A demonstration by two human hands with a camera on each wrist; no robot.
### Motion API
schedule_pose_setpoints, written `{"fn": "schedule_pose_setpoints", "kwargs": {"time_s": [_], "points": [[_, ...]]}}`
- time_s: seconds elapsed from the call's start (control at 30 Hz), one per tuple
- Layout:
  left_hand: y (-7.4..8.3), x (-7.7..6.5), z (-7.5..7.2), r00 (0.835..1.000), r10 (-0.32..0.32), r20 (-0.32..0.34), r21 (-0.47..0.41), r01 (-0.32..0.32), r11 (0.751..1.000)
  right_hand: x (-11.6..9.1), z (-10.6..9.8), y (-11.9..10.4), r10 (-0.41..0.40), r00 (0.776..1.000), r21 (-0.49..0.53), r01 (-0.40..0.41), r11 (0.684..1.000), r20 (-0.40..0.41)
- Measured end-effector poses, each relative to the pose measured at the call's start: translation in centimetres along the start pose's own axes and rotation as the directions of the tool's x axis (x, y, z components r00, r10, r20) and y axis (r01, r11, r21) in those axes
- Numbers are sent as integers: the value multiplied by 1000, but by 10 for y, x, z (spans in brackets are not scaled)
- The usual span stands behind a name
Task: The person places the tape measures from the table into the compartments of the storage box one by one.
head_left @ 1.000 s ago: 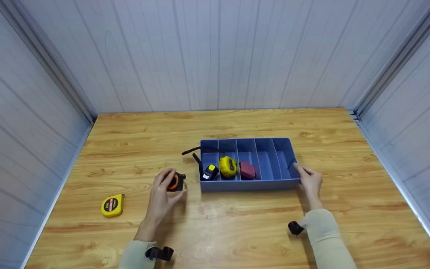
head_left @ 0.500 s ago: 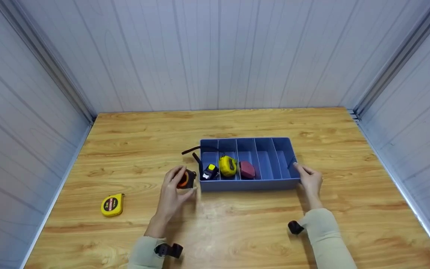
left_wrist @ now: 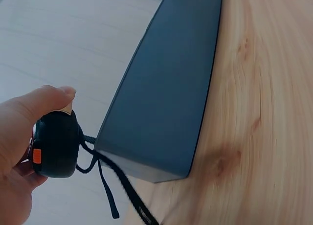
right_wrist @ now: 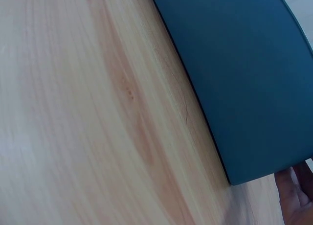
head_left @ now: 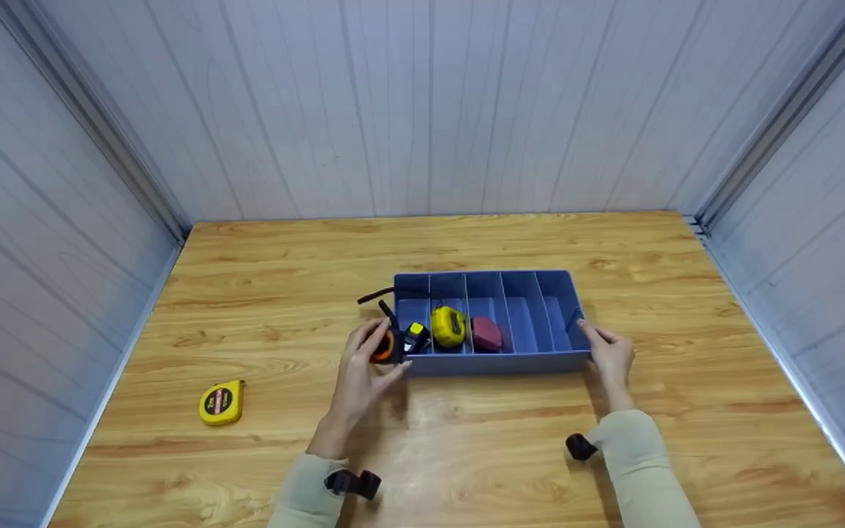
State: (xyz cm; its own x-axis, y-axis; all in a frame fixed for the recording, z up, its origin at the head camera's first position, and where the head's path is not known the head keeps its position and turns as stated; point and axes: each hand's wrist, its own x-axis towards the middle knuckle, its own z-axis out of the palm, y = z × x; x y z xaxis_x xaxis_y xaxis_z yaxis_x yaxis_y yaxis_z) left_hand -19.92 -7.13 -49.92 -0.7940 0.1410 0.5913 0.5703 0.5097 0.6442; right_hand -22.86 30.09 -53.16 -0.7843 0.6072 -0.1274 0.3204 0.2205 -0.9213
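Observation:
My left hand point(head_left: 355, 378) holds a black tape measure point(head_left: 387, 350) with an orange ring between thumb and fingers, at the front left corner of a blue divided box point(head_left: 496, 365). The left wrist view shows this tape measure point(left_wrist: 56, 146) raised beside the box end. My right hand point(head_left: 613, 363) grips the box's right end, thumb at the rim. In the leftmost compartment lies a black tape measure with a yellow button point(head_left: 415, 338). To its right, separate compartments hold a yellow tape measure point(head_left: 448, 327) and a dark red, angular item point(head_left: 485, 334).
A yellow tape measure point(head_left: 221, 402) lies on the wooden table point(head_left: 283, 293) at the left. Black straps point(head_left: 376, 295) stick out over the box's left end. Pale panel walls point(head_left: 430, 110) enclose the table at the back and sides.
My left hand has moved right with the black and orange tape measure, from the table's open left part to the box's front left corner. The right hand and box stay put.

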Motion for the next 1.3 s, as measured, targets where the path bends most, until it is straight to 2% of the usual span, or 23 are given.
{"fn": "schedule_pose_setpoints", "kwargs": {"time_s": [0.27, 0.63, 0.7, 0.83, 1.0, 1.3], "points": [[5, 5, 13, 1000, 2, 10, -24, -1, 1000, 0, 0, 1, -2, 1000, -24, 2, 1000, -11], [11, 15, 28, 1000, 0, 27, -95, 2, 995, -3, 2, 0, 38, 999, 28, -37, 999, -28], [12, 16, 30, 1000, 6, 28, -106, -3, 994, 2, 2, 3, 32, 999, 24, -31, 999, -15], [12, 20, 35, 1000, 21, 21, -120, -18, 993, 22, 7, 26, 4, 1000, 0, -4, 1000, -15], [13, 24, 43, 999, 28, 16, -119, -26, 993, 43, 16, 54, -24, 998, -19, 23, 1000, -60], [16, 31, 55, 999, 20, 33, -119, -16, 993, 46, 16, 55, -28, 997, -34, 26, 999, -68]]}}
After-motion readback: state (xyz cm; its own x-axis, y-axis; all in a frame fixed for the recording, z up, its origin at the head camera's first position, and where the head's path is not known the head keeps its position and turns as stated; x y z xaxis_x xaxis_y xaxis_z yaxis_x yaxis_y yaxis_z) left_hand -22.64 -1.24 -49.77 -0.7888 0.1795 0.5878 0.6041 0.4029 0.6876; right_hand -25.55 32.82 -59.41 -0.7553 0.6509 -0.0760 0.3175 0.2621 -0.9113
